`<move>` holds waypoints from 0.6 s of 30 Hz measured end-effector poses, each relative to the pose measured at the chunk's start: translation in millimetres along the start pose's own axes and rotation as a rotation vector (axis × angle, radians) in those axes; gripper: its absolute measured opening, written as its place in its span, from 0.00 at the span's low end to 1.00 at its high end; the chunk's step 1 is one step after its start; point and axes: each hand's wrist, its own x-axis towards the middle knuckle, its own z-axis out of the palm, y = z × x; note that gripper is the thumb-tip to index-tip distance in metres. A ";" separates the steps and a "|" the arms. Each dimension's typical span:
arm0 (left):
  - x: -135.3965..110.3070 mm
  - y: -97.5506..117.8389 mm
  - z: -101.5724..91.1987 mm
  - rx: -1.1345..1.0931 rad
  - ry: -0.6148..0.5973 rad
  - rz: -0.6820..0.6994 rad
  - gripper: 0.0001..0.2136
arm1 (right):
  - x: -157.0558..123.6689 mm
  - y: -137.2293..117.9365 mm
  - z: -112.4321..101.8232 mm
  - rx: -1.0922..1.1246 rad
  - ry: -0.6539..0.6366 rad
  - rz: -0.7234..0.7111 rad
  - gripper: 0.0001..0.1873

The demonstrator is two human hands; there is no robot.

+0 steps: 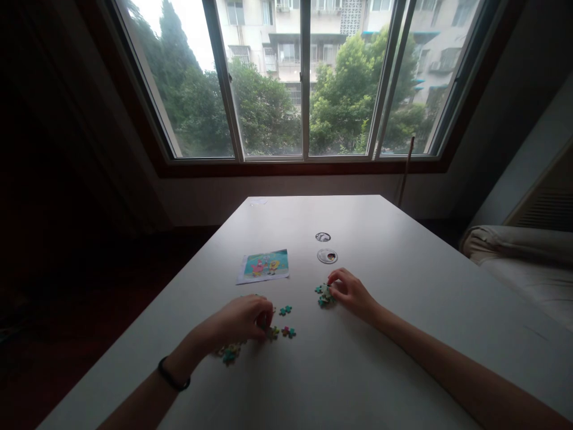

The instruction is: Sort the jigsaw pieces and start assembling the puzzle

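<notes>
Lying on the table (380,239), heaped puzzle pieces (324,299) adjoin the right hand (353,294).

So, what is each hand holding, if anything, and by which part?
Cannot be told: the left hand is at loose puzzle pieces, the right hand at a small pile, but any grip is unclear.

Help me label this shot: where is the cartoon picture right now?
In the head view, the cartoon picture lies on the white table left of centre, just beyond the left hand and left of the larger round item.
</notes>
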 end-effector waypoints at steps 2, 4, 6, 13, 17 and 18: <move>-0.6 -2.6 -4.0 -0.022 0.001 -0.002 0.04 | -0.1 -1.1 0.5 -0.003 -0.002 0.011 0.03; -0.8 -5.8 -8.0 -0.047 0.021 -0.002 0.05 | 0.0 -1.7 0.8 -0.002 0.009 0.019 0.03; -0.6 -9.5 -10.9 -0.089 0.039 0.006 0.06 | 0.0 -2.5 0.8 0.004 0.022 0.012 0.03; 2.1 -21.5 -8.7 -0.381 -0.075 -0.050 0.10 | -0.6 -5.5 -0.3 0.025 0.036 0.019 0.03; 2.9 -22.4 -7.7 -0.452 -0.100 -0.063 0.11 | -1.0 -4.5 -0.5 0.017 0.032 0.021 0.03; 2.5 -21.7 -8.5 -0.449 -0.092 -0.069 0.11 | -1.2 -4.2 -0.5 0.015 0.032 0.021 0.03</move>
